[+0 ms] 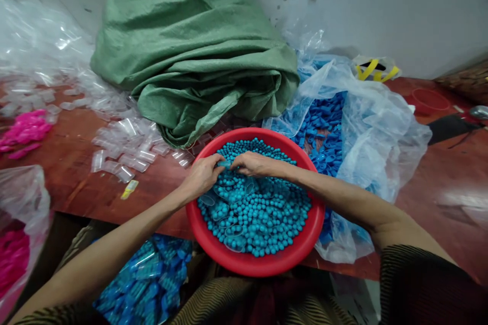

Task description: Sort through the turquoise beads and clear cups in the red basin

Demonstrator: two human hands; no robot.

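Note:
A red basin [213,245] full of small teal balls [263,218] sits at the table's near edge, with several clear tubes lying among the balls. My left hand [202,175] and my right hand [253,164] meet over the far part of the basin. Both are closed in a pinch around a small blue piece [224,164] held between them, just above the balls.
A folded green woven sack [190,51] lies behind the basin. A clear bag of blue plastic parts [324,122] is to the right. Loose clear tubes [125,147] and pink parts [25,129] lie at left. A bag of filled blue tubes [145,279] rests below the table edge.

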